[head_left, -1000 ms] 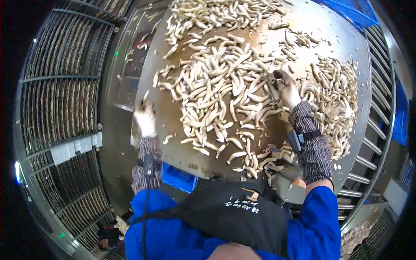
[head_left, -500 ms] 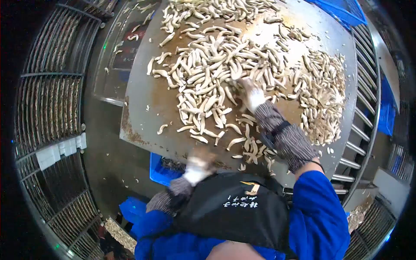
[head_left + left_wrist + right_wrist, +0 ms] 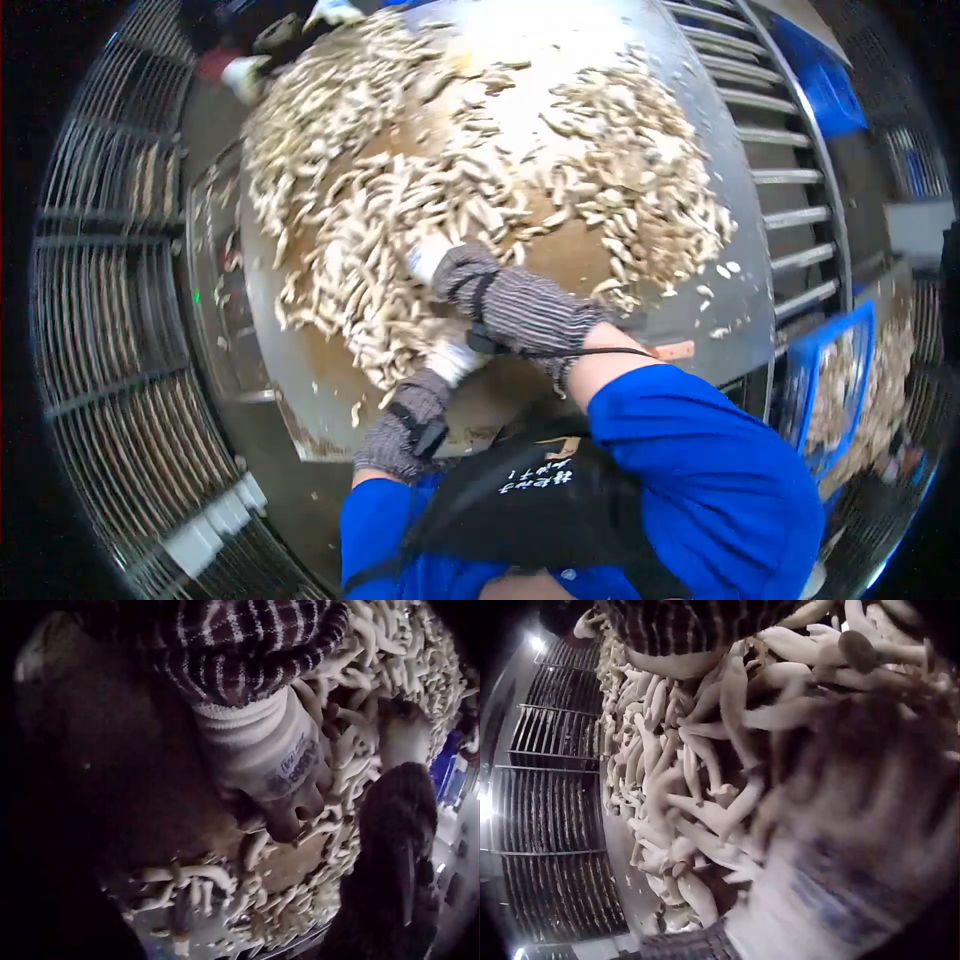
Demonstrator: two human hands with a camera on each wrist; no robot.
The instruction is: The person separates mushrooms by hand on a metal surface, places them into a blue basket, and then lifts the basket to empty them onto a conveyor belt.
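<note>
Long pale mushrooms [image 3: 355, 215] lie in a broad heap on the metal table [image 3: 740, 300]. My right hand [image 3: 428, 258], in a white glove, rests among them near the heap's front. Its fingers look extended and spread over the mushrooms in the right wrist view, though blurred. Closer to my body, my gloved left hand [image 3: 455, 358] reaches the heap's near edge. In the left wrist view its fingers point down, with one mushroom [image 3: 255, 849] right at the fingertips; whether they pinch it I cannot tell. The right forearm passes just beyond the left hand.
A second mushroom pile [image 3: 650, 190] lies on the table's right side. Metal rollers [image 3: 790, 177] run along the right edge, with a blue crate [image 3: 840, 380] of mushrooms nearby. Slatted racks [image 3: 110, 310] stand at left. Another person's gloved hand [image 3: 243, 78] is at the far left corner.
My left hand has moved from the table's front edge onto the heap. The right hand has come left and nearer over the past second. The head view has turned, bringing another person into sight.
</note>
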